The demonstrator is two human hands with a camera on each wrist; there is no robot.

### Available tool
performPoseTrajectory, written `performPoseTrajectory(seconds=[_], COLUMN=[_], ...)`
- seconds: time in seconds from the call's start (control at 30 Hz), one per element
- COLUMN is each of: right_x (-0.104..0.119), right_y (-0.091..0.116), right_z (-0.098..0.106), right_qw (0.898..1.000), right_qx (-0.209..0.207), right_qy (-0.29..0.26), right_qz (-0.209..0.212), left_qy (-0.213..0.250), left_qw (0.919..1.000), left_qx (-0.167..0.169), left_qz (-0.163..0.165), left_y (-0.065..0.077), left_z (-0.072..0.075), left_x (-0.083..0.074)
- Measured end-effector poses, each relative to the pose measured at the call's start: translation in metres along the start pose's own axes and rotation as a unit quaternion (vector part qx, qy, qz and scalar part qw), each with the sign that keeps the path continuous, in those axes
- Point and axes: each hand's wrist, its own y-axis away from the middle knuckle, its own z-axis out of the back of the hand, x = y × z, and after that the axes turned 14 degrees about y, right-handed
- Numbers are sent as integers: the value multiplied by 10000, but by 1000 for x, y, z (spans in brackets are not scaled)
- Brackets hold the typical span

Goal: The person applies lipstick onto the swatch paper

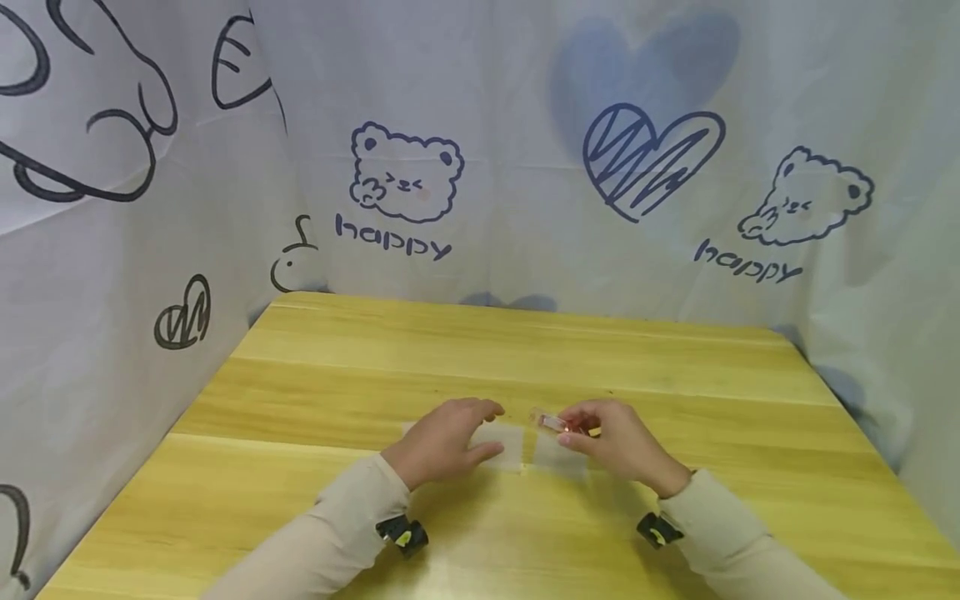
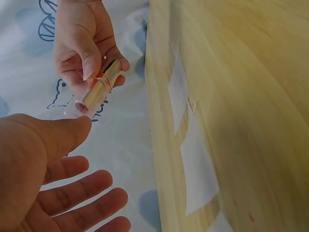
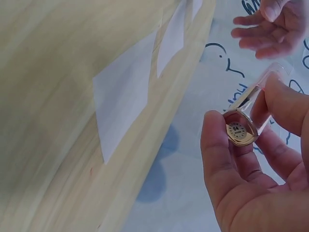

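A lipstick point(image 1: 553, 423) with a gold tube and a clear cover is held above the table by my right hand point(image 1: 618, 442), between thumb and fingers. In the right wrist view its round gold base point(image 3: 237, 129), with a small label, faces the camera, and the clear end points toward the other hand. My left hand point(image 1: 442, 442) hovers to the left of it, fingers spread and relaxed, holding nothing. Seen from the left wrist, the thumb point(image 2: 72, 133) comes close to the lipstick's clear end; whether they touch I cannot tell.
White paper rectangles point(image 1: 502, 446) lie in a row on the wooden table point(image 1: 480, 350) below the hands. White cloth point(image 1: 517, 225) with drawn bears and hearts hangs behind the table and at its sides.
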Motion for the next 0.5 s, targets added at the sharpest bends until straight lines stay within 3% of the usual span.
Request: performPoseTrajectory(seconds=[0.5], right_x=[11], right_y=[-7], right_z=[-8], right_qw=[9996], right_qx=[-68], right_qy=[-23], right_qz=[272], left_qy=[68], left_qw=[9997], left_qx=[-11], left_qz=[-214], left_y=[-13], left_z=[-8], left_x=[-5])
